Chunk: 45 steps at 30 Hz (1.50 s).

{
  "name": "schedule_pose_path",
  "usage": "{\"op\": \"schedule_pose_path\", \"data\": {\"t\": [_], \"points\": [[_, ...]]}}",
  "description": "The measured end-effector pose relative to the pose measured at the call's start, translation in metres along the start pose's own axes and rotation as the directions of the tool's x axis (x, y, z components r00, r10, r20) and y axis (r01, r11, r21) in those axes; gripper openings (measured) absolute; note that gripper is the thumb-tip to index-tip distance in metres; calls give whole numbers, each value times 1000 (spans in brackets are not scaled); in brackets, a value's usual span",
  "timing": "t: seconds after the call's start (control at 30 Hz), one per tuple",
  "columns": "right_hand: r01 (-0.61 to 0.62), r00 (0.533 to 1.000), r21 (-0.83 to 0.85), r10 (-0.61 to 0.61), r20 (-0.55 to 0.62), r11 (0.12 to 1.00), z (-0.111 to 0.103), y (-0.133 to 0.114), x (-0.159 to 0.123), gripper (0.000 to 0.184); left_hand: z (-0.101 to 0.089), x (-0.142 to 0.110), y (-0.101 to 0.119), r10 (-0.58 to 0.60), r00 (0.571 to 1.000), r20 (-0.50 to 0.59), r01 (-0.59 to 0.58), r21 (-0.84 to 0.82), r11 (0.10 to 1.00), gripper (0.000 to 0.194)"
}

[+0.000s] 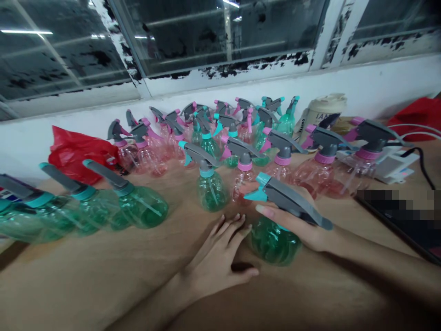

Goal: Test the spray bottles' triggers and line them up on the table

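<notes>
My right hand (310, 225) is closed around the neck of a green spray bottle (275, 243), which stands on the wooden table (144, 280). Its grey trigger head with a turquoise nozzle slants above my fingers, and the palm side of the grip is hidden. My left hand (223, 257) rests on the tabletop just left of that bottle, with fingers stretched out and thumb apart, holding nothing. Beyond my left fingertips stands another green spray bottle (212, 191). Beside it is a pink spray bottle (244, 179).
Several green spray bottles (141, 207) line the left side, and many pink and green ones crowd the back. A red plastic bag (79, 154) lies at left. At right are a cream paper cup (322, 110), a white power strip (396, 163) with cables and a dark tablet-like device (399, 225).
</notes>
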State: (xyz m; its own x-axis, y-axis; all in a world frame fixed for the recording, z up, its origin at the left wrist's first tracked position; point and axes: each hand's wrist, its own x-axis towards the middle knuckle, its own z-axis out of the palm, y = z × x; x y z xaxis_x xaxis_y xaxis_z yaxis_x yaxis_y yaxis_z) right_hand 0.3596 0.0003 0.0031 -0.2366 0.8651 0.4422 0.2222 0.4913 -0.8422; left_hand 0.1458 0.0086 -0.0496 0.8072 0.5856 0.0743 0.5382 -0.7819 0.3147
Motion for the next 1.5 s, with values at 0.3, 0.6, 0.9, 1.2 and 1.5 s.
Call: {"op": "schedule_pose_path", "data": {"t": [0.3,0.6,0.9,1.2,1.5], "points": [[-45,999,-46,45,0,998,-2,-3,0,22,0,0,0,1,1000,24,-2,31,1000,73],[25,1000,-72,-24,19,997,-4,-9,2,15,-1,1,-1,29,999,13,-30,54,998,73],[16,1000,-31,-16,-3,999,-3,-5,4,18,-1,-1,-2,39,999,19,-41,118,992,72],[64,998,73,-65,-1,995,-2,5,1,35,0,0,-2,54,998,21,-56,131,990,74],[63,998,13,-63,-14,998,-3,4,0,35,1,-1,-3,78,997,6,-78,143,987,73]]}}
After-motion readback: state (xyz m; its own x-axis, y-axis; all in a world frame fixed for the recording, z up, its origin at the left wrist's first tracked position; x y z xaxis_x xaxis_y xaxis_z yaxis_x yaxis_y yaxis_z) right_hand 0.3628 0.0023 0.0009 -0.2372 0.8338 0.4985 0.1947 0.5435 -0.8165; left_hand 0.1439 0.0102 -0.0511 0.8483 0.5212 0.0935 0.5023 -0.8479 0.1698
